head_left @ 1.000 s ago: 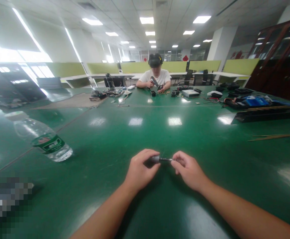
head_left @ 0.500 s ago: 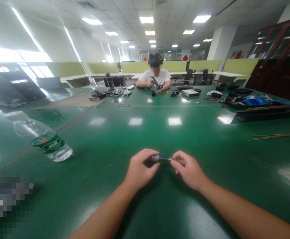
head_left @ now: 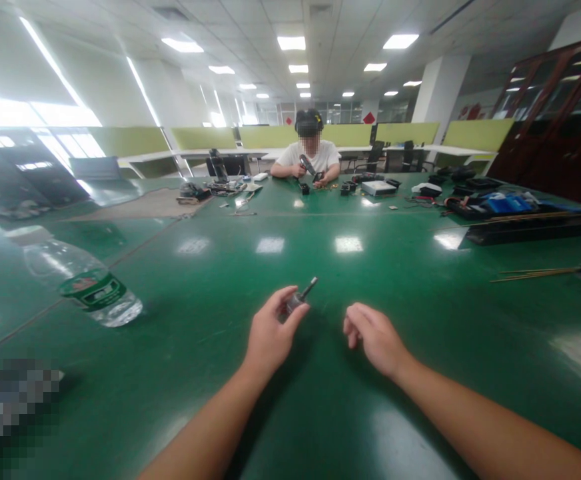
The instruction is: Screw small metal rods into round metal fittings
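Two bare hands reach over one green counter (head_left: 230, 267), with twelve o'clock straight ahead of the wearer. The left hand (head_left: 269, 337) has its grip pinching one small grey tool (head_left: 295, 302) between thumb and fingers, above the near middle of the counter; the tool's single dark shaft tilts toward about one o'clock and ends in a silvery tip. The right hand (head_left: 378, 337) is near but apart from it, its grip curled with the fingertips drawn together; whether anything small sits inside, I cannot tell. One clear bottle (head_left: 95, 290) with a green label lies at ten o'clock. One person (head_left: 310, 157) sits across at twelve, holding a dark handheld tool (head_left: 306, 163). One white box (head_left: 380, 187) sits near one o'clock, and thin rods (head_left: 535, 273), too blurred to count, at two.
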Available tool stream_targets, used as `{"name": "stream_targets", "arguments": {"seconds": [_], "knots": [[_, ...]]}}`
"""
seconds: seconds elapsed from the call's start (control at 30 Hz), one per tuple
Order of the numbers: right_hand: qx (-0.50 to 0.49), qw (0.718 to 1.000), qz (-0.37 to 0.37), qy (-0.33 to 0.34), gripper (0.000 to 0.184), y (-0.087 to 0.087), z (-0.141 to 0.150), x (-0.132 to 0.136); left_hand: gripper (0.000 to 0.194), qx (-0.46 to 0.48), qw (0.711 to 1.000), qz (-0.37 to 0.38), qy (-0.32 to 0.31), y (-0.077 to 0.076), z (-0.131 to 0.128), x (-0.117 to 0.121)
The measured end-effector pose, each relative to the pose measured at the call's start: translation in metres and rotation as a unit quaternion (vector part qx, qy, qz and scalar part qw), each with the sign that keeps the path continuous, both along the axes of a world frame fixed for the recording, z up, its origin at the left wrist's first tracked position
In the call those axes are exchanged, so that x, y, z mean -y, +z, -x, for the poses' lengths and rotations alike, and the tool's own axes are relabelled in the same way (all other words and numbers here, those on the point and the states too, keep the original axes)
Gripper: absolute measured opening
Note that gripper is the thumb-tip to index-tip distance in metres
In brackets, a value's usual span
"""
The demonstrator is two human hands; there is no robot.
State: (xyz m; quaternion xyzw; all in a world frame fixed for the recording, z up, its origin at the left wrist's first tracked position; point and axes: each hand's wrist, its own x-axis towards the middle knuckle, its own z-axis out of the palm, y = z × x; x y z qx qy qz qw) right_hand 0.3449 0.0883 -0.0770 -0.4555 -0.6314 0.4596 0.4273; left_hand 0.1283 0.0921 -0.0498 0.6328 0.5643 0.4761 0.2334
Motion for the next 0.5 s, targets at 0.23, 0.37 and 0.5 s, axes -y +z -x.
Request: {"name": "stream_targets", "arguments": {"seconds": [0.23,0.37,0.5], "knots": [[-0.009,1.000,-0.003,0.000,0.044,-0.006,0.001,-0.004,0.053,0.261,0.957,0.123,-0.025,-0.005,0.002,-0.004],[-0.014,1.000,0.000,0.009,0.042,-0.006,0.000,-0.006,0.056,0.257,0.959,0.117,-0.013,0.014,0.020,0.005],[-0.014,1.000,-0.001,0.012,0.041,-0.004,0.002,-0.006,0.056,0.073,0.992,0.085,0.066,0.044,0.070,0.040]]}}
